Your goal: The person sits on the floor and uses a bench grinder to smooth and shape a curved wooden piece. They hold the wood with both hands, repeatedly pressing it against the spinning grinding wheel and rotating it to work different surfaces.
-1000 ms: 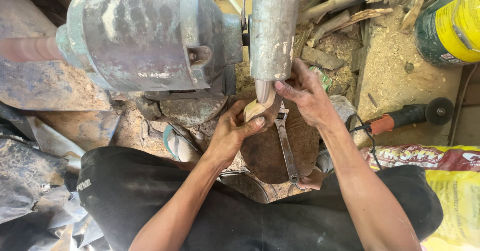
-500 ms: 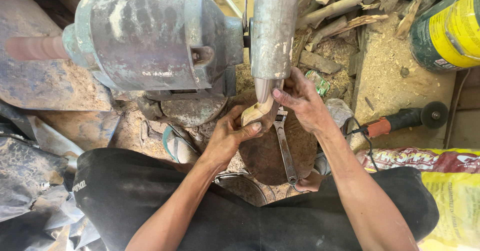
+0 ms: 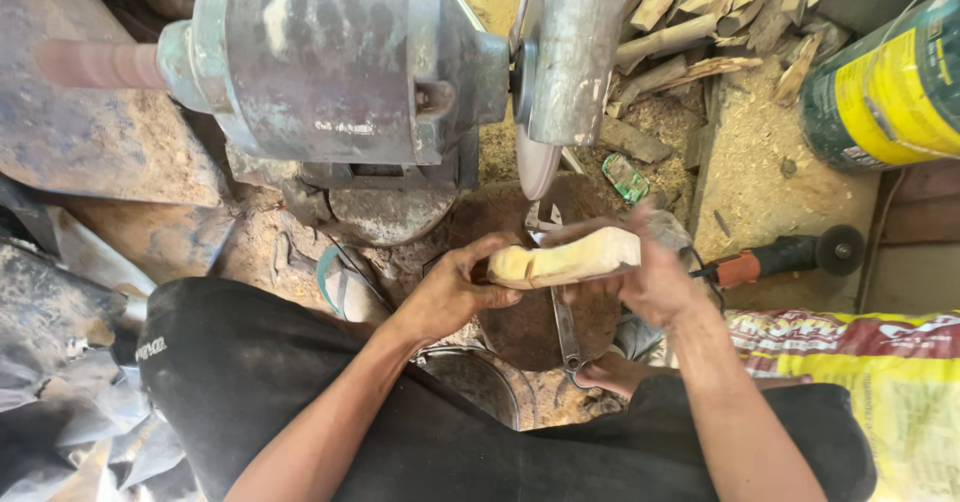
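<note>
A pale carved piece of wood (image 3: 567, 259) lies level between both hands, a little below the grinding disc (image 3: 537, 165). My left hand (image 3: 452, 289) grips its left end. My right hand (image 3: 645, 275) wraps around its right end, fingers curled over the top. The disc sits under a grey metal guard (image 3: 570, 47) on a large grey-green motor (image 3: 330, 62). The wood is apart from the disc.
A spanner (image 3: 564, 324) lies on the dark round block (image 3: 520, 327) below the hands. An orange-handled angle grinder (image 3: 790, 255) rests on sawdust at right. Wood offcuts (image 3: 700, 17) pile at the top, with a green-yellow drum (image 3: 890, 82) and a printed sack (image 3: 880, 362) at right.
The wood piece has come down and away from the disc. Both hands lowered and turned it from upright against the disc to lying level.
</note>
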